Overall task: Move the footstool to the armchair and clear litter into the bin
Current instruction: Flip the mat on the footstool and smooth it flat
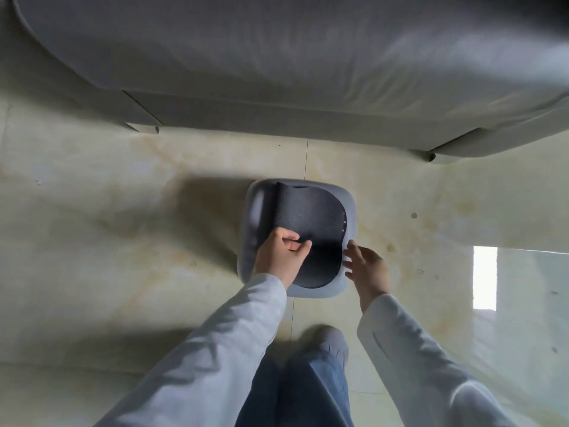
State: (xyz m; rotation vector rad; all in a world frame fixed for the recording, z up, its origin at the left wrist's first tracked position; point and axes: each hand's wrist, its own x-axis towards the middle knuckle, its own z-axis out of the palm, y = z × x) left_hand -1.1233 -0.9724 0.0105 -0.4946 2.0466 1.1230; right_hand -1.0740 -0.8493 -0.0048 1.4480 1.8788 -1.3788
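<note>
A small grey footstool with a dark padded top stands on the tiled floor, a short way in front of the grey armchair. My left hand pinches the near left part of the dark pad between thumb and fingers. My right hand is at the stool's near right edge, fingers spread and touching or almost touching the rim. No litter or bin is in view.
The armchair's base and short feet span the top of the view. Glossy beige floor tiles surround the stool. My leg and grey shoe are just behind the stool. A bright window reflection lies on the floor at right.
</note>
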